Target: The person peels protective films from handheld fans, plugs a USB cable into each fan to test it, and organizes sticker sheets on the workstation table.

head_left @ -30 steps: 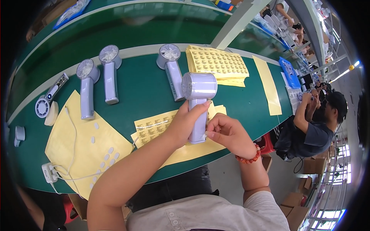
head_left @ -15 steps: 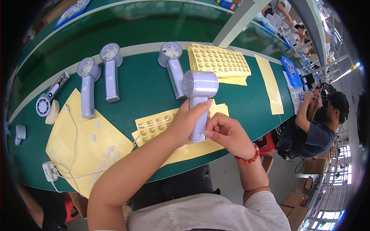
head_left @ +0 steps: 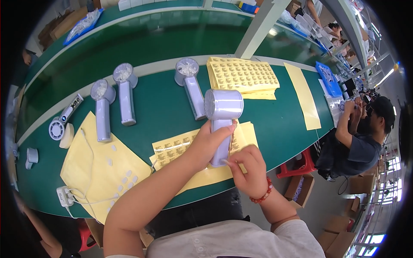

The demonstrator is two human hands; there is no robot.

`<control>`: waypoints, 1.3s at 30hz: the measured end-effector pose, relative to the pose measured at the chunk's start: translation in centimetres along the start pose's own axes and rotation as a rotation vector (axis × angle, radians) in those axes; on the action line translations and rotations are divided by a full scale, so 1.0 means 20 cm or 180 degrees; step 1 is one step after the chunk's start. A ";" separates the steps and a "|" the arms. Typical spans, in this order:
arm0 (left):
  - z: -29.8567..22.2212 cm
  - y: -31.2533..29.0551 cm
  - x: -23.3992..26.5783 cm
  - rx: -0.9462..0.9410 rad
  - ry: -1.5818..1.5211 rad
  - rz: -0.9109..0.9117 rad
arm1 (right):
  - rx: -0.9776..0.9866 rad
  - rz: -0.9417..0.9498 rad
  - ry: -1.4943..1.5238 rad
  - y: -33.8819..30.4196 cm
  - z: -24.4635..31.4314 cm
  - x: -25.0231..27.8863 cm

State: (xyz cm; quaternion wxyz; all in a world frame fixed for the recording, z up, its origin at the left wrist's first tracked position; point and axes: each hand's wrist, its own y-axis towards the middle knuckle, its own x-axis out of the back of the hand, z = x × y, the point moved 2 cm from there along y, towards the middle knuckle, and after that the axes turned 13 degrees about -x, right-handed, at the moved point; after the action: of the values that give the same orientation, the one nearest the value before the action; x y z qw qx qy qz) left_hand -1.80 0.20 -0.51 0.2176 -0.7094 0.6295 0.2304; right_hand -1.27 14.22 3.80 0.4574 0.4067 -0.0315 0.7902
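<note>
Upright over the table, a lavender handheld fan stands in my left hand, whose fingers wrap round its handle. At the lower end of that handle is my right hand, with thumb and forefinger pinched together. Whether a small thing lies between those fingertips I cannot make out. Under the fan, a yellow sheet of printed labels lies on more yellow sheets. Three similar fans lie farther back: one fan at the left, another fan beside it, and a third fan behind the held one.
A stack of yellow label sheets lies at the back. On the left, a yellow sheet bears small oval pieces, a white plug block and cables. A smaller fan lies beyond it. At the right a co-worker sits.
My right hand has turned, and its pinched fingertips are now lower, at the bottom of the handle. My left hand keeps its grip on the fan. The whole view has shifted slightly.
</note>
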 end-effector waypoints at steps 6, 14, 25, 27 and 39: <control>-0.02 0.01 -0.02 -0.0005 -0.0262 0.0145 | -0.0314 -0.0726 0.0696 -0.02 -0.06 0.03; -0.14 0.01 -0.07 -0.0126 -0.1504 0.0105 | -0.1414 -0.0171 0.2521 0.39 -0.17 0.06; -0.23 -0.05 -0.08 -0.0152 -0.1304 0.0176 | -0.0179 0.0630 0.0683 0.27 -0.18 -0.15; -0.33 -0.08 -0.11 -0.0177 -0.0736 0.0187 | 0.0171 0.0584 -0.0356 0.21 -0.16 -0.15; -0.78 -0.05 0.14 -0.1160 0.5075 -0.1638 | -0.0490 0.0348 0.0209 0.44 0.06 -0.09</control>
State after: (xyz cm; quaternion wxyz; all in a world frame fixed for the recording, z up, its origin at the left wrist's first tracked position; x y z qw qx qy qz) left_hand 0.34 -11.24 10.33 -0.3619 -0.8041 0.3671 -0.2961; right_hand -6.64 7.36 6.12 0.4442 0.3419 -0.0993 0.8221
